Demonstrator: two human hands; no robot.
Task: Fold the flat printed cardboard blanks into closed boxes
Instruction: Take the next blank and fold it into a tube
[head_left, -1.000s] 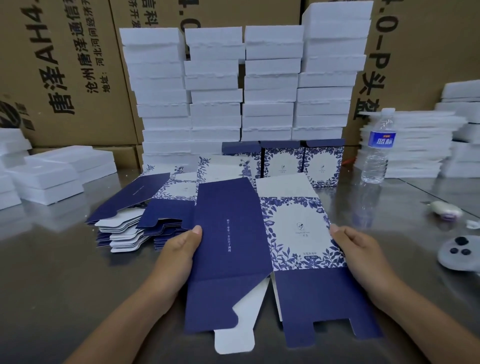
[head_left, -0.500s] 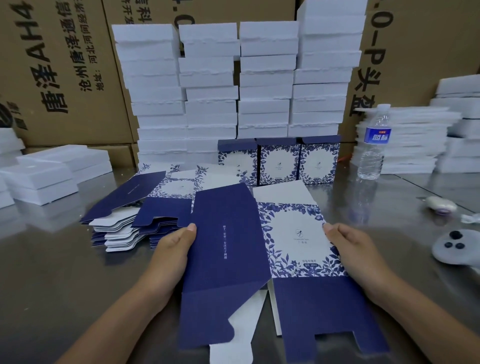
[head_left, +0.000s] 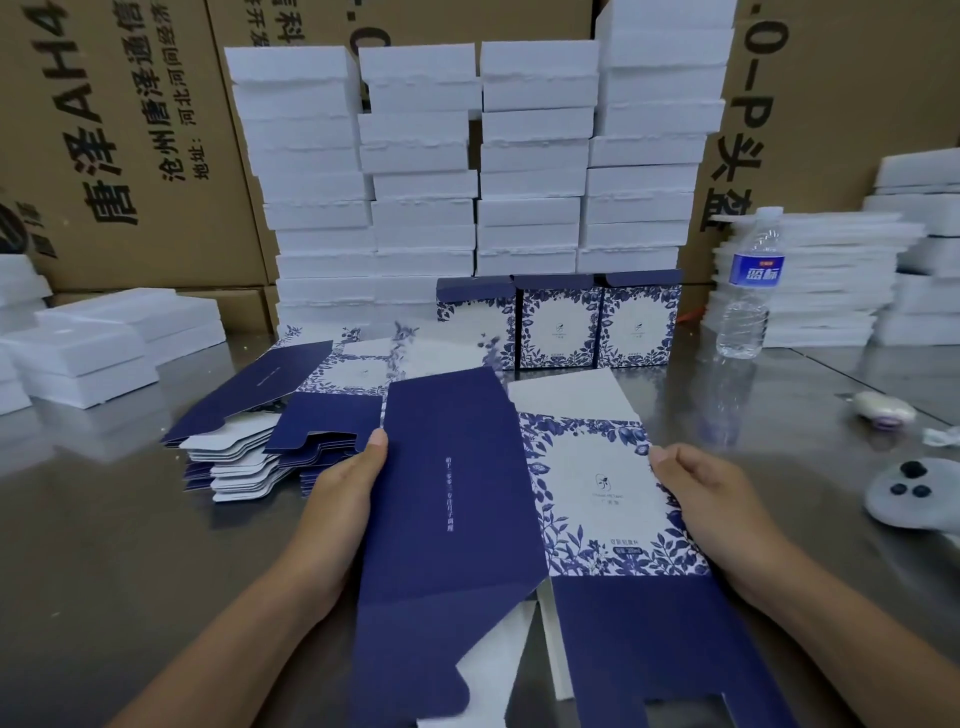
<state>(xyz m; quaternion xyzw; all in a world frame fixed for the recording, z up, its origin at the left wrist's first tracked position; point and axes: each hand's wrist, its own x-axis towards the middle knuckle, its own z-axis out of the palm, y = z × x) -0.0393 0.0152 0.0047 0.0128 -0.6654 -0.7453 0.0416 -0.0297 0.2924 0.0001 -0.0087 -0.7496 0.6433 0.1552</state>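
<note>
grips the printed cardboard blank (head_left: 457, 499) at mid-height over the steel table (head_left: 104, 551): left hand (head_left: 345, 493) curled round the plain navy edge, right hand (head_left: 717, 509) pinching the floral edge. lies between the palms, long axis running away from the body, equally near both.

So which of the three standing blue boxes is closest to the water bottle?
The rightmost box in the row. It stands at the end nearest the water bottle, while the other two stand further to the left.
</note>
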